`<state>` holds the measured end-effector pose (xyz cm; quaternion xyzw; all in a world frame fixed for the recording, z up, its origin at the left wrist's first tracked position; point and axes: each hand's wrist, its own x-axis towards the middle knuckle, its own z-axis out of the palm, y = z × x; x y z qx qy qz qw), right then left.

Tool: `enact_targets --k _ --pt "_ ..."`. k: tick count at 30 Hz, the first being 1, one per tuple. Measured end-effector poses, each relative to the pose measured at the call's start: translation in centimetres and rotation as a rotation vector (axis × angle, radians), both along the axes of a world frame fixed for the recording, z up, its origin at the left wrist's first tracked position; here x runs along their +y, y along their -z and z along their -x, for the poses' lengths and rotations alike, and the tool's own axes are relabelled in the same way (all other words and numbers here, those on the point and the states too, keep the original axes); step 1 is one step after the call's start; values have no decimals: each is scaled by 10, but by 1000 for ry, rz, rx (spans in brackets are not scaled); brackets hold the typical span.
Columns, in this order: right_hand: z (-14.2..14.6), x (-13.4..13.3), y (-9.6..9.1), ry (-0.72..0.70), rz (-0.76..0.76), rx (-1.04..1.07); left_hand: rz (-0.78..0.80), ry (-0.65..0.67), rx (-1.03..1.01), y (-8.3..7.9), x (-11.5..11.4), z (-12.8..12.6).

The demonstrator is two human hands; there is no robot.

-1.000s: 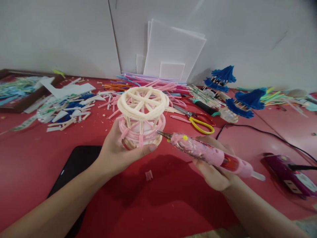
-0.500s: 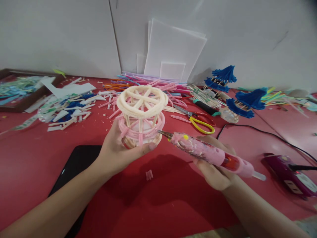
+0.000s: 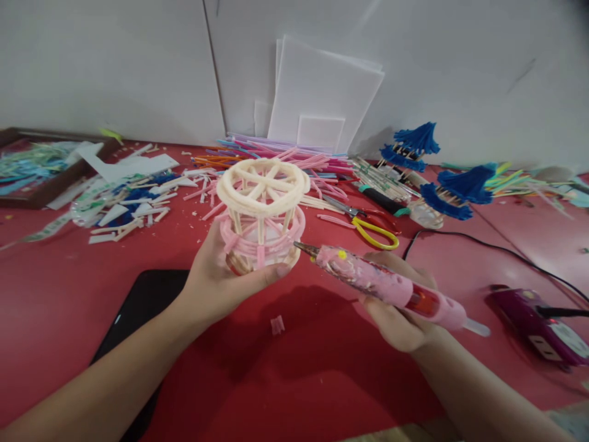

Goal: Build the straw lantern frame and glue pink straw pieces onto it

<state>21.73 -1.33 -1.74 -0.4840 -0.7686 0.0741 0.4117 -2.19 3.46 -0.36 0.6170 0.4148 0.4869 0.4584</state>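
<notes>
My left hand (image 3: 221,276) is wrapped round the lower part of a small round frame (image 3: 264,190) made of cream and pink fuzzy pipe-cleaner rods. A spoked cream ring tops it, short posts run down, and pink rings circle its lower level. The frame stays upright above the table. In my right hand (image 3: 400,307) is a pink glue gun (image 3: 368,276), its metal nozzle pointing left at the pink rings. The tip is at or touching the ring's right side; I cannot tell which. A clear glue stick sticks out of its rear end.
On the red table (image 3: 294,393) lie a black tablet-like slab (image 3: 142,307), yellow-handled scissors (image 3: 372,233), pipe cleaners (image 3: 285,156), white scraps (image 3: 133,209) and a small pink piece (image 3: 277,325). Blue-roofed models (image 3: 460,187) stand right, near a purple power strip (image 3: 538,325) with a black cord.
The glue gun and my right hand have shifted very slightly left, the nozzle staying by the pink ring. My left hand and the frame have barely moved.
</notes>
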Motion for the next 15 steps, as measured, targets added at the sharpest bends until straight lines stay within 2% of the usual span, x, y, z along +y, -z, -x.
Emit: enact_targets --k 3,6,9,12,15 --pt "2 1 6 58 1 -14 76 -6 -69 1 2 1" --pt "7 7 12 83 3 -31 158 -76 -129 3 9 4" --pt "9 15 16 136 88 -193 141 -140 -145 7 16 8" --pt "9 22 21 199 211 -409 105 -136 -160 9 19 9" --pt "12 21 20 280 203 -512 106 -112 -175 8 17 7"
